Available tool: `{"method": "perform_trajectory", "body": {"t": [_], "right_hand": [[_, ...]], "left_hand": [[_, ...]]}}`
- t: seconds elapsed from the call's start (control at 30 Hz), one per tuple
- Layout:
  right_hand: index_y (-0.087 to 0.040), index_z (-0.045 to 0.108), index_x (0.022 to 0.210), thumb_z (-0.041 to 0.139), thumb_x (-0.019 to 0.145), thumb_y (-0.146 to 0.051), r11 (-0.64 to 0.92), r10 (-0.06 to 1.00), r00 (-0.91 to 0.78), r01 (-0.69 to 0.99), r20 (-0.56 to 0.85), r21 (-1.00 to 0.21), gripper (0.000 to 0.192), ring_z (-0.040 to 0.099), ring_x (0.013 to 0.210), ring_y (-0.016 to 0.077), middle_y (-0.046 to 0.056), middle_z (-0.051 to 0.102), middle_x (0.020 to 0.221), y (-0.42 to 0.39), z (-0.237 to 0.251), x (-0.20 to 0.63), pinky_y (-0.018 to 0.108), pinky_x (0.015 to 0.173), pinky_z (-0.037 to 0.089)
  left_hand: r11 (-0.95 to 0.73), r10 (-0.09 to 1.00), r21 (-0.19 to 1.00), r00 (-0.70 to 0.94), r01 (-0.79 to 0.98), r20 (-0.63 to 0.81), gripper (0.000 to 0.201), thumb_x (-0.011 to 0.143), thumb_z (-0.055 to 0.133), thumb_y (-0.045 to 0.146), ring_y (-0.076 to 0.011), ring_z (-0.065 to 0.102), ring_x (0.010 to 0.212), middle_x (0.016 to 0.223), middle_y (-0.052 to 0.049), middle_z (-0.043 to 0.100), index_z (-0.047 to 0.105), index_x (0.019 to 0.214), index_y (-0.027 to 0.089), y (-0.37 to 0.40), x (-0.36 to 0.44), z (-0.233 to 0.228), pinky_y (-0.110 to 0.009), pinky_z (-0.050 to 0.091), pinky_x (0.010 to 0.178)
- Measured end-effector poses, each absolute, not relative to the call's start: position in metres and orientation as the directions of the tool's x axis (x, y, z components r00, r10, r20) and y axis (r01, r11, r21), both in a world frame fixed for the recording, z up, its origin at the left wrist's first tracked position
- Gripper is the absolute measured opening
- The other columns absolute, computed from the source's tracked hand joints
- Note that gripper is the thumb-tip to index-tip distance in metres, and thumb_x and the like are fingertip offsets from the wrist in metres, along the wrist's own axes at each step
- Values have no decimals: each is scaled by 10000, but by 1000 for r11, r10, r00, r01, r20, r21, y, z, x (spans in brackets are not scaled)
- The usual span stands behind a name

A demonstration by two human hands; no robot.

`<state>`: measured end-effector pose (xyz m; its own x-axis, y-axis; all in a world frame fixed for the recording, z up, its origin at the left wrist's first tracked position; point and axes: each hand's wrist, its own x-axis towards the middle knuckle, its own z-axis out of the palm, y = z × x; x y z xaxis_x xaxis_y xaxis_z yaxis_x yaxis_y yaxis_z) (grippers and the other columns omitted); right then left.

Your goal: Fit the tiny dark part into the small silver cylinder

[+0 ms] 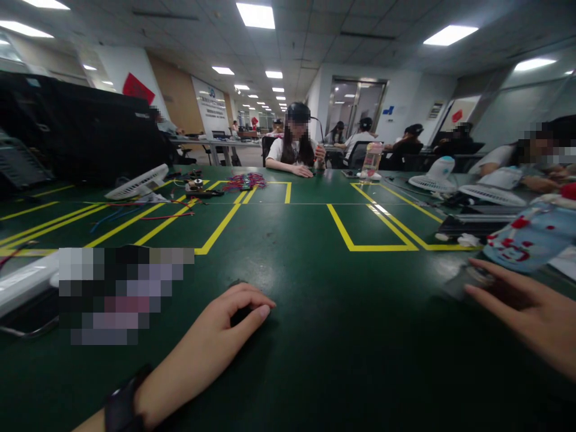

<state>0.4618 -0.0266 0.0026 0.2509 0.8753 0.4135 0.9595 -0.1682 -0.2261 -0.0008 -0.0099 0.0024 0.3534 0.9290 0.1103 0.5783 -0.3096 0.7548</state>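
Fingers of the left hand (225, 327) curl over a small dark object (240, 313), perhaps gripping it, directly beneath the palm on the green tabletop (342, 336), while the right hand (528, 315), farther off, lies open near a patterned pouch (526, 240).

A smooth, faintly glossy sheen is shown by the dark green mat-covered table (315, 336); glossy yellow tape lines (373, 246) are laid across it.
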Motion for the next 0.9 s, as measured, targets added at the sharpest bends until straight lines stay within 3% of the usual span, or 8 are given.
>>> {"method": "perform_trajectory", "body": {"t": [0.1, 0.17, 0.23, 0.33, 0.5, 0.57, 0.77, 0.9], "right_hand": [[-281, 494, 1297, 558, 826, -436, 199, 920, -64, 926, 386, -320, 500, 596, 1004, 161, 55, 588, 1179, -30, 11, 387, 271, 826, 503], [-298, 463, 1314, 546, 843, -364, 443, 879, -303, 804, 367, -398, 482, 569, 1036, 131, 31, 562, 1198, -30, 14, 334, 252, 885, 489], [-308, 443, 1323, 523, 854, -286, 554, 832, -459, 666, 311, -500, 476, 559, 1013, 95, 13, 552, 1183, -30, 14, 291, 219, 887, 482], [-317, 438, 1317, 504, 849, -216, 577, 802, -527, 558, 282, -597, 484, 544, 989, 71, -3, 542, 1165, -27, 11, 256, 200, 879, 473], [-313, 297, 1358, 622, 775, -257, 498, 860, -411, 541, 304, -677, 670, 532, 1037, 101, -4, 537, 1186, -25, -5, 254, 268, 944, 447], [-305, 291, 1333, 651, 758, -270, 462, 876, -395, 525, 275, -715, 679, 539, 1027, 102, -8, 546, 1174, -24, -9, 256, 271, 931, 452], [-290, 438, 1193, 605, 783, -227, 448, 871, -434, 508, 230, -736, 448, 545, 964, 88, -24, 559, 1124, -23, -2, 259, 238, 847, 461], [-268, 470, 1126, 595, 750, -185, 445, 881, -409, 546, 238, -710, 404, 541, 887, 77, -29, 567, 1038, -24, -2, 260, 220, 788, 461]], "left_hand": [[-316, 932, 733, 342, 602, 121, 203, 915, 496, 371, -207, 592, 988, 1042, -10, 634, 668, 952, 270, -10, 2, 2, -351, 461, 903], [-318, 934, 713, 336, 625, 122, 202, 915, 494, 371, -208, 592, 984, 1040, -9, 638, 667, 952, 272, -10, 2, 2, -349, 467, 893], [-328, 933, 685, 334, 650, 130, 200, 915, 495, 365, -210, 594, 979, 1035, -12, 646, 664, 962, 270, -11, 3, 3, -351, 471, 886], [-361, 929, 618, 324, 698, 177, 201, 913, 499, 349, -218, 594, 979, 1046, -18, 654, 647, 1025, 273, -16, 8, 6, -372, 466, 886], [-495, 867, 482, 372, 722, 332, 218, 891, 537, 344, -245, 561, 1038, 1113, -12, 647, 619, 1092, 321, -23, 38, 23, -435, 420, 917], [-538, 842, 498, 412, 680, 347, 188, 885, 557, 316, -227, 571, 1005, 1085, -1, 652, 636, 1055, 322, -22, 53, 31, -406, 431, 891], [-504, 861, 634, 403, 586, 311, 134, 897, 551, 251, -169, 597, 870, 927, 14, 642, 681, 910, 283, -14, 61, 39, -306, 467, 787], [-464, 879, 596, 422, 655, 220, 133, 873, 600, 292, -186, 591, 911, 966, 19, 635, 712, 931, 332, -12, 48, 19, -334, 468, 803]]}}
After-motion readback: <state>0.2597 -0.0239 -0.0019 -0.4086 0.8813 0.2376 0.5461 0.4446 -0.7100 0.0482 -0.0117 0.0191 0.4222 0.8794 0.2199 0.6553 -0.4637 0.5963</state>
